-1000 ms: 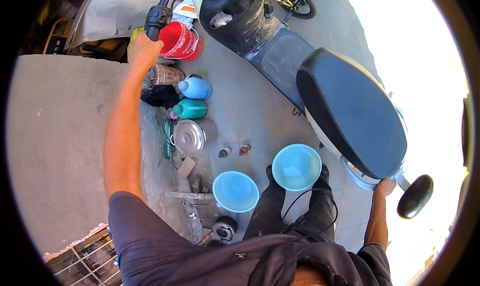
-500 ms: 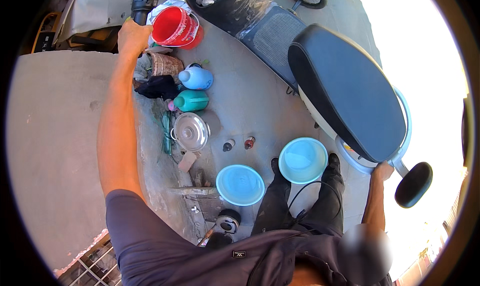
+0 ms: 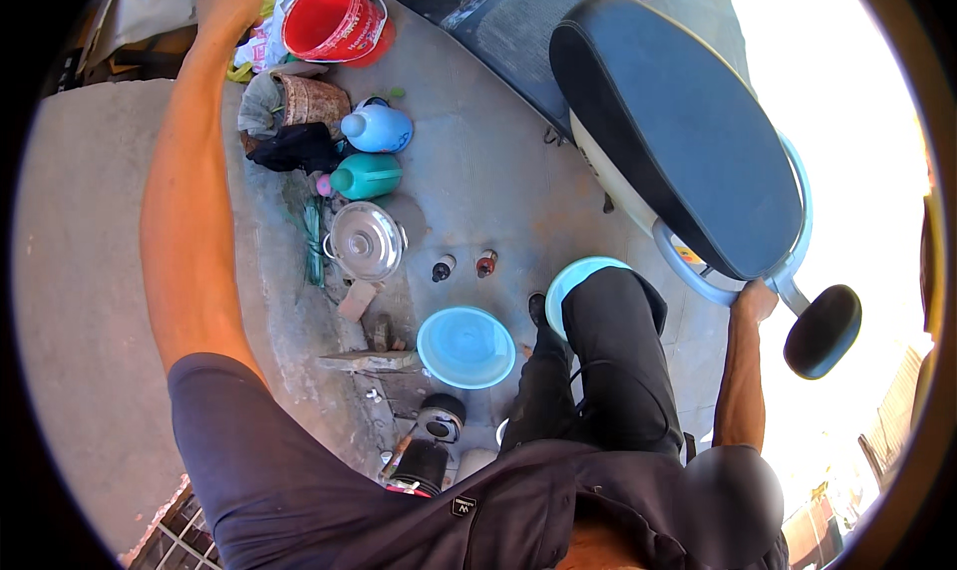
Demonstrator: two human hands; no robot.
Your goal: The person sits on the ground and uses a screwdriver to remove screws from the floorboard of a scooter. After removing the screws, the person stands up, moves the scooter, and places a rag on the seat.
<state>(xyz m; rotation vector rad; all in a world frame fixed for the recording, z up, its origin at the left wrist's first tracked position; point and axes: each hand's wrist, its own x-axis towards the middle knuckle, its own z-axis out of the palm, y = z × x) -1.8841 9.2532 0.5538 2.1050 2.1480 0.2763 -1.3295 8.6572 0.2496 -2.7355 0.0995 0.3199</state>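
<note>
An electric scooter with a long black seat [image 3: 688, 131] stands across the upper right. My left hand [image 3: 231, 6] is at the upper edge, its fingers closed around the scooter's handlebar grip; the grip itself is almost wholly cut off by the picture's edge. On the right, my right hand [image 3: 755, 301] is closed on the pale blue-grey grab rail [image 3: 698, 279] that curves round the back of the seat. A dark footboard [image 3: 518, 36] lies ahead of the seat. My raised right leg partly hides a light blue basin [image 3: 578, 283].
Another light blue basin [image 3: 467, 348] sits left of my legs. Two small bottles [image 3: 485, 263] stand beyond it. Along the left wall are a lidded metal pot [image 3: 367, 241], a green jug [image 3: 369, 176], a blue jug [image 3: 379, 128] and a red bucket [image 3: 334, 21]. A black oval pad [image 3: 822, 333] sticks out behind the scooter.
My left hand has moved up and left, taking the handlebar grip nearly out of view. My right knee has risen over the basin. The right hand keeps hold of the rail.
</note>
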